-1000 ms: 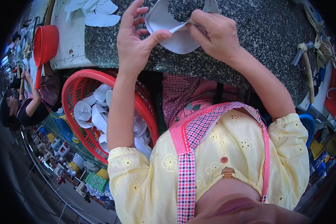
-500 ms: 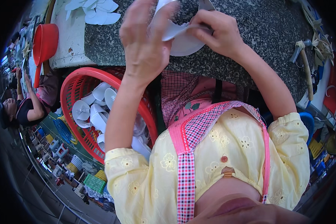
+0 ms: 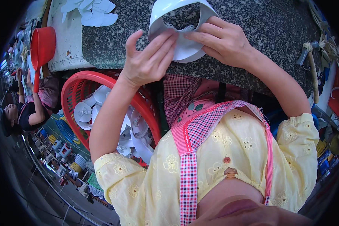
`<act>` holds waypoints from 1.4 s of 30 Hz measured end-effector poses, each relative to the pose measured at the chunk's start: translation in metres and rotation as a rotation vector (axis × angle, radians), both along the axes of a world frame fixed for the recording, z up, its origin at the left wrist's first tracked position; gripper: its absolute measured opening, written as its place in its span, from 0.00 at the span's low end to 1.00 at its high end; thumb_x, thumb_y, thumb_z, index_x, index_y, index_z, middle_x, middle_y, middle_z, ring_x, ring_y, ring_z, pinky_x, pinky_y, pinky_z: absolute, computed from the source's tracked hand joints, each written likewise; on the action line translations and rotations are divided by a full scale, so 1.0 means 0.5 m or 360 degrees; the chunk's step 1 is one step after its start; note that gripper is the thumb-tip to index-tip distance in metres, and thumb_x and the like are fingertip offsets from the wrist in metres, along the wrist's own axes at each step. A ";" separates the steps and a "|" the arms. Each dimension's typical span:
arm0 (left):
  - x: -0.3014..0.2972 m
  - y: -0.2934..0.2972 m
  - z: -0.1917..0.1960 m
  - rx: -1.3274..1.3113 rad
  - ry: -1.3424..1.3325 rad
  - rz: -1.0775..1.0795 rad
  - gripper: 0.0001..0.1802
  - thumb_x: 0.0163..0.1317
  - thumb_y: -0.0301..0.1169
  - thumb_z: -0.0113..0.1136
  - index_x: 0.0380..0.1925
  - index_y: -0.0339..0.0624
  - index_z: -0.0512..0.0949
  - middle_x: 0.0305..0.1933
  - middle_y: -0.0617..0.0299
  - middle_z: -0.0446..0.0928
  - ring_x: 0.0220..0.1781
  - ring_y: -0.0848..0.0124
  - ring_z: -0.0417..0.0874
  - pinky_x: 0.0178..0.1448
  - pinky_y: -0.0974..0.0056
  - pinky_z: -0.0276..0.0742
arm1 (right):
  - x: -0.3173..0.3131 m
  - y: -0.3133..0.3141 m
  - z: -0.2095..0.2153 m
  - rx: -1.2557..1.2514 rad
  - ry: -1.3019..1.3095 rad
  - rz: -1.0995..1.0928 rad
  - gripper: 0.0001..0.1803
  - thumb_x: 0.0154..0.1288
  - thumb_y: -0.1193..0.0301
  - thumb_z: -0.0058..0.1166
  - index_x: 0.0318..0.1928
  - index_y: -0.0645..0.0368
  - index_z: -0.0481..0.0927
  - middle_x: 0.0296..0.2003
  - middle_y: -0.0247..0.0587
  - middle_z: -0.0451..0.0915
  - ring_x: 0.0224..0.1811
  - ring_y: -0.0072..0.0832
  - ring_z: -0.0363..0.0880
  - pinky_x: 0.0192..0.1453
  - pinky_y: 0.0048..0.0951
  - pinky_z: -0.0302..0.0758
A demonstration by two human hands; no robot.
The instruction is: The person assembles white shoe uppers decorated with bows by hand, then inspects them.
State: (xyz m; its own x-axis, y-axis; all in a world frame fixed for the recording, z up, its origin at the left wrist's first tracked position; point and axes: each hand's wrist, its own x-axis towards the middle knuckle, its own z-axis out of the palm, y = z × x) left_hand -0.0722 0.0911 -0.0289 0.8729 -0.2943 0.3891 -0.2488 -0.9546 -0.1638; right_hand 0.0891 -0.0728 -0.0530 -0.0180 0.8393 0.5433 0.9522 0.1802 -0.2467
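A glossy white shoe upper (image 3: 189,48), bent into an open loop, rests on the speckled stone worktop before me. From the left, my left hand (image 3: 148,58) pinches its inner edge; one finger sticks up apart from the others and the thumb is hidden. My right hand (image 3: 224,41) grips the same edge from the right, its index finger stretched along it. The fingertips of both hands almost meet at a wrinkled seam in the middle. Under my left forearm, a red plastic basket (image 3: 69,90) holds several similar white uppers (image 3: 83,113).
Flat white cut pieces (image 3: 98,11) lie in a pile at the far left of the worktop (image 3: 109,45). A red long-handled dipper (image 3: 43,45) is beyond the left edge. A hammer (image 3: 312,71) lies at the right edge. Another person (image 3: 35,105) works at the left.
My left hand has come down from its blurred, raised position onto the upper's edge, fingertips near the right hand's. The loop now faces me more openly.
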 end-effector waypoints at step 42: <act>-0.069 -0.099 -0.012 -0.0356 0.0524 0.0438 0.38 0.52 0.59 0.49 0.56 0.43 0.67 0.61 0.59 0.66 0.61 0.69 0.67 0.62 0.54 0.47 | 0.049 -0.081 0.030 -0.0556 -0.0367 0.0016 0.21 0.53 0.70 0.54 0.51 0.56 0.74 0.53 0.35 0.71 0.59 0.26 0.66 0.62 0.40 0.60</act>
